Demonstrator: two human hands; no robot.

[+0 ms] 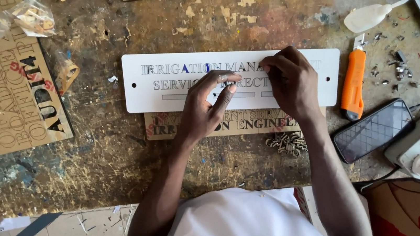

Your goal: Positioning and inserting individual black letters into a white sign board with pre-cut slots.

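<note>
The white sign plate lies flat on the worn desk; the left hand spreads its fingers loosely open, tips pressing the plate; the right hand curls its fingers onto the lettering, gripping nothing; an orange utility knife rests just beside.

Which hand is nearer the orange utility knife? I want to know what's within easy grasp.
Right. The right hand rests on the white sign plate, close beside the orange utility knife; the left hand lies farther along the plate.
</note>
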